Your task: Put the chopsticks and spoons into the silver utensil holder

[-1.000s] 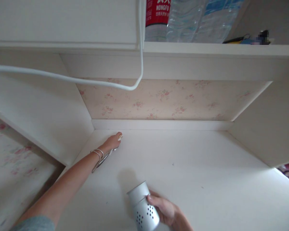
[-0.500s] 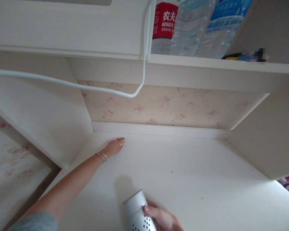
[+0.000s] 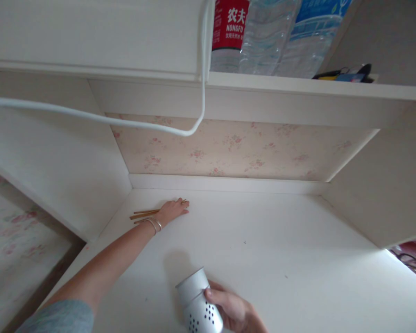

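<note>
My left hand [image 3: 173, 210], with thin bracelets at the wrist, reaches to the far left of a white surface [image 3: 263, 231]. Its fingers are curled over several wooden chopsticks [image 3: 143, 213], whose ends stick out to the left beside the wrist; the middle of them is hidden under the hand. Near the bottom edge, my right hand [image 3: 234, 307] grips a silver metal utensil holder [image 3: 197, 296] with round holes in its side. The holder is tilted, its rim toward the upper left, and its inside is not visible.
Overhead, a shelf [image 3: 298, 87] bears plastic water bottles [image 3: 268, 39] and some small dark items [image 3: 364, 73]. A white cable [image 3: 149, 126] hangs across the upper left. White side panels [image 3: 377, 185] and a floral-papered back wall [image 3: 229, 148] enclose the surface.
My left hand has moved slightly right, and chopsticks now show beside its wrist where none were visible before. My right hand still grips the holder, nearly in place. The view has shifted slightly.
</note>
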The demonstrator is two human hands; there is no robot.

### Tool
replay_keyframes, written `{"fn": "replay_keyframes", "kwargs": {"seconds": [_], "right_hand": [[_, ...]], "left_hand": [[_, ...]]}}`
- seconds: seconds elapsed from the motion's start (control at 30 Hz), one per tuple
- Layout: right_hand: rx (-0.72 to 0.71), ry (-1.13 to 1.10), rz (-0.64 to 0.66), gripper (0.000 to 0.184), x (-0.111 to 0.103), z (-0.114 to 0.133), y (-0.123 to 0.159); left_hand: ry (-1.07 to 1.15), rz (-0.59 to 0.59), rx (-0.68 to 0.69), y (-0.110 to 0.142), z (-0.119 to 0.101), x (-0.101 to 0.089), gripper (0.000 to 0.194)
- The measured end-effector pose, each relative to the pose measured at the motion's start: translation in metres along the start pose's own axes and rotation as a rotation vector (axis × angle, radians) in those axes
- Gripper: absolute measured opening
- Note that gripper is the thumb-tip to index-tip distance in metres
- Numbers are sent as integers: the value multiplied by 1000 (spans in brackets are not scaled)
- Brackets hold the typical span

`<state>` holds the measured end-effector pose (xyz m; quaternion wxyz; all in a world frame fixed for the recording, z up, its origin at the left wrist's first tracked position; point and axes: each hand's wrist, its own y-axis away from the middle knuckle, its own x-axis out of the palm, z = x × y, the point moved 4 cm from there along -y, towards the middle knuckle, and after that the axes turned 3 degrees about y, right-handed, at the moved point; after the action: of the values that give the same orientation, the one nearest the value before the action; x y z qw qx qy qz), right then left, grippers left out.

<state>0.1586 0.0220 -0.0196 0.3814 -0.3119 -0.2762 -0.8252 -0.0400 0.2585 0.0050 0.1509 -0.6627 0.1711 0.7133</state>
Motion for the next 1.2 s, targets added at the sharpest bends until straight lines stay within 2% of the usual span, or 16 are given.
{"fn": "replay_keyframes", "kwargs": {"seconds": [0.3, 0.57, 1.0, 1.2], "right_hand": [[19, 9, -7, 76, 4, 5, 1], [-11, -2, 22, 70, 2, 4, 0], [-11, -12, 31, 72, 2, 3, 2], [-4, -5, 34, 72, 2, 4, 2]], "left_hand": [[-26, -13, 46, -3, -8, -2, 38], [4, 2, 64, -2, -8, -9, 34], [25, 30, 60, -4, -13, -13, 36], [23, 29, -18, -9, -7, -15, 31]]}}
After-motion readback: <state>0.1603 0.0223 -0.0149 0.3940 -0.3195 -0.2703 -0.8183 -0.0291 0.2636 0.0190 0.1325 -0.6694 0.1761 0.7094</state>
